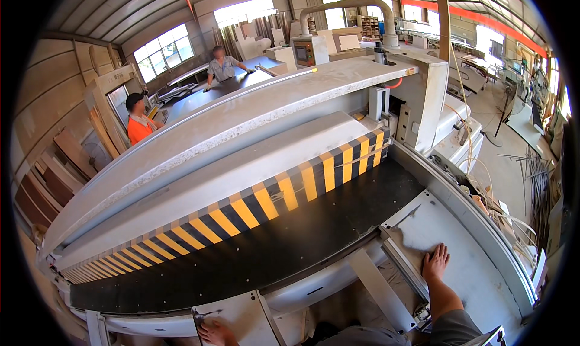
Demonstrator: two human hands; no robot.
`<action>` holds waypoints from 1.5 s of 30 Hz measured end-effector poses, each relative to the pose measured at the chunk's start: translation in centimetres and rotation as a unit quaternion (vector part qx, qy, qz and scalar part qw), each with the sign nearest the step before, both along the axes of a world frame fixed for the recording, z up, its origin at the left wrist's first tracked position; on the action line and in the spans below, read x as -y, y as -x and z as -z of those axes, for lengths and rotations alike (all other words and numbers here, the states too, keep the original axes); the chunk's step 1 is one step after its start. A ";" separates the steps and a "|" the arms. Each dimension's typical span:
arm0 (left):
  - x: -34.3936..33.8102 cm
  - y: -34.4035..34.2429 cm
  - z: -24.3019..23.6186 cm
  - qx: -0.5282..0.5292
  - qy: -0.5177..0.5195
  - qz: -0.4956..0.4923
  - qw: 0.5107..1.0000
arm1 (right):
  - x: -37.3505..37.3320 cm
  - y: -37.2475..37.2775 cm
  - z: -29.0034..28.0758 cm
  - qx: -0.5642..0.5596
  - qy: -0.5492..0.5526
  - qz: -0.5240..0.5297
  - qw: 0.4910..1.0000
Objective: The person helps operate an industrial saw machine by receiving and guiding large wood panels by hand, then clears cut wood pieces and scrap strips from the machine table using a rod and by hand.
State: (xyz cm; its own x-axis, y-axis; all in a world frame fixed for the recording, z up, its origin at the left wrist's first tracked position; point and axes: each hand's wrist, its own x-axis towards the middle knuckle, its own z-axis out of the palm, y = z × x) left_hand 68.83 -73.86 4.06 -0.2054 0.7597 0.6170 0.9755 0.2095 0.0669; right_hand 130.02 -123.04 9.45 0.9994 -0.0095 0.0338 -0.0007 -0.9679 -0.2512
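My right hand (435,262) lies on a grey metal support table (477,267), palm down with the fingers stretched out, holding nothing. Near the lower edge, my left hand (215,334) rests on a second, smaller grey support table (238,314), its fingers apart. Ahead of both hands runs the black bed (260,267) of a large panel-cutting machine, dotted with small light spots. Over the bed's far side sits a long beam with yellow and black stripes (266,201). No workpiece shows under either hand.
A raised straight fence (465,210) borders the right support table. Between the two tables are a grey bar (382,291) and open gaps. Beyond the machine, one person in orange (138,125) and another in grey (222,68) stand at a dark panel (223,89). Cables hang at right.
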 end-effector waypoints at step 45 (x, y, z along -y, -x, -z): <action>-6.3 -26.3 0.2 0.119 0.190 0.567 0.793 | 0.0 -1.5 4.7 0.026 0.041 -0.015 0.999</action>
